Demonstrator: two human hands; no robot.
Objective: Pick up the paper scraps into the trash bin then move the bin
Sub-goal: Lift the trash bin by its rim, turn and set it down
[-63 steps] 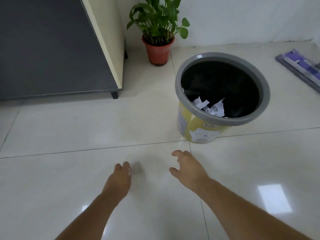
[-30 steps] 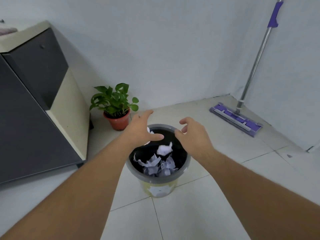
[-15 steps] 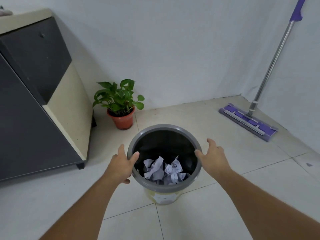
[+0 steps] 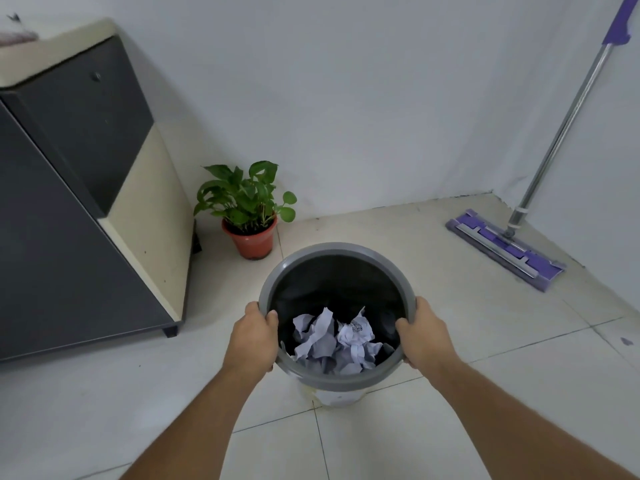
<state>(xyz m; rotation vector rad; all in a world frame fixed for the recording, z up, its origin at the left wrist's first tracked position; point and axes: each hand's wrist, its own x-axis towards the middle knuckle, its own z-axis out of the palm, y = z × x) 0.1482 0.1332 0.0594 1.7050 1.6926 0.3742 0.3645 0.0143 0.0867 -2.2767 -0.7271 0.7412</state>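
The trash bin (image 4: 334,250) has a grey rim, a black inside and a yellowish-white body, and stands on the tiled floor in the middle of the view. Crumpled white paper scraps (image 4: 334,341) lie at its bottom. My left hand (image 4: 252,337) grips the rim on the left, thumb over the inner edge. My right hand (image 4: 424,332) grips the rim on the right in the same way. I cannot tell whether the bin's base touches the floor.
A green plant in a red pot (image 4: 251,216) stands just behind the bin on the left. A dark and cream cabinet (image 4: 86,202) fills the left side. A purple flat mop (image 4: 505,251) leans in the right corner. White walls close the back.
Both hands went from hovering over the bin, dropping scraps, to its sides and now clasp the rim. The view has come closer to the bin.
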